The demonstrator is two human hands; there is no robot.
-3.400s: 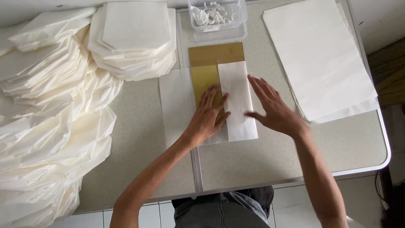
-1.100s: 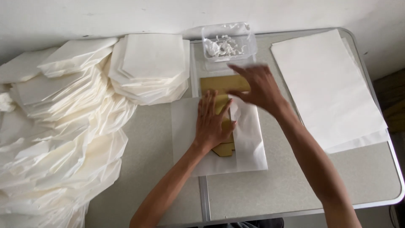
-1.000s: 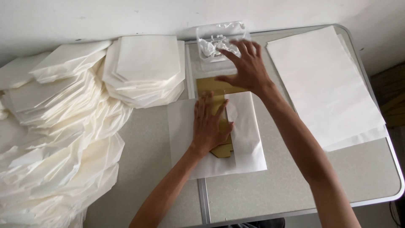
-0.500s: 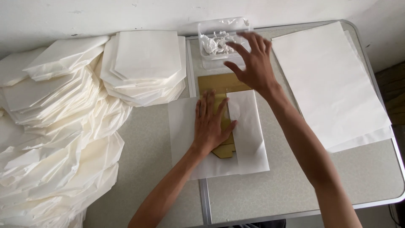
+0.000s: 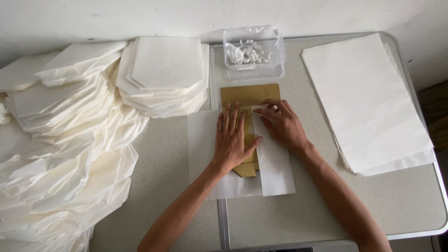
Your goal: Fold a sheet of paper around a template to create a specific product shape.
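Observation:
A white paper sheet (image 5: 201, 149) lies on the grey table (image 5: 289, 210), partly folded over a golden-brown card template (image 5: 249, 93). My left hand (image 5: 232, 137) presses flat on the template and the sheet's middle, fingers spread. My right hand (image 5: 282, 123) rests on the folded right flap (image 5: 276, 168) of the sheet, fingertips at its top edge beside the template. Neither hand grips anything.
A clear plastic tub (image 5: 253, 52) with white paste stands just beyond the template. A stack of flat white sheets (image 5: 368, 100) lies at the right. Piles of folded white paper bags (image 5: 161, 74) and more loose ones (image 5: 60, 154) fill the left side.
My right hand came back from the plastic tub and now lies on the right flap. My left hand stayed pressed on the template.

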